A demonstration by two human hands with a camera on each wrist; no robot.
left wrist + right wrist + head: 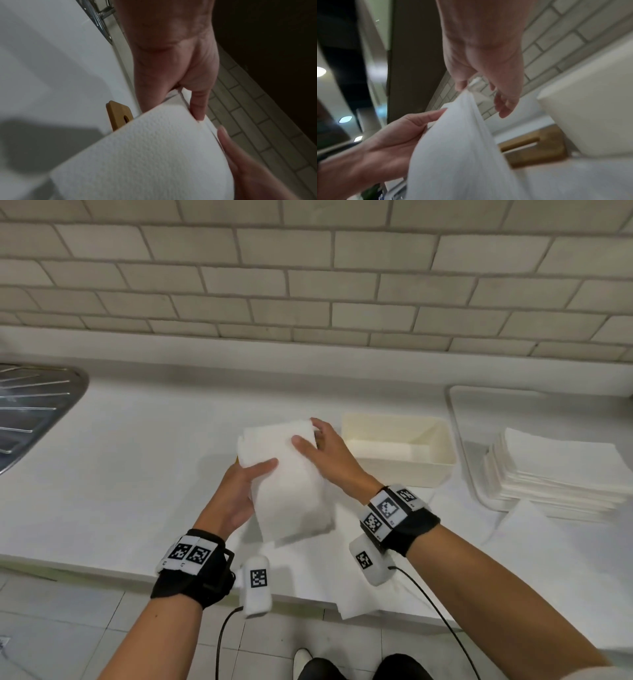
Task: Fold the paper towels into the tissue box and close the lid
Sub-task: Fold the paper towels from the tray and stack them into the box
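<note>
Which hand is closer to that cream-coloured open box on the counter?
The right hand. It grips the far end of the folded paper towels just beside the cream box, on the box's left. The left hand holds the towels' other side, farther from the box.

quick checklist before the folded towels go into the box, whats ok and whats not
1. Left hand grips the white folded paper towel bundle: ok.
2. Right hand pinches the bundle's far edge: ok.
3. Cream plastic tissue box is open on top: ok.
4. Room inside the box: cannot tell, something pale lies in it.
5. Wooden slotted lid lies on the white counter beside the box, not blocking its opening: ok.
6. Bundle edges aligned: cannot tell.
</note>
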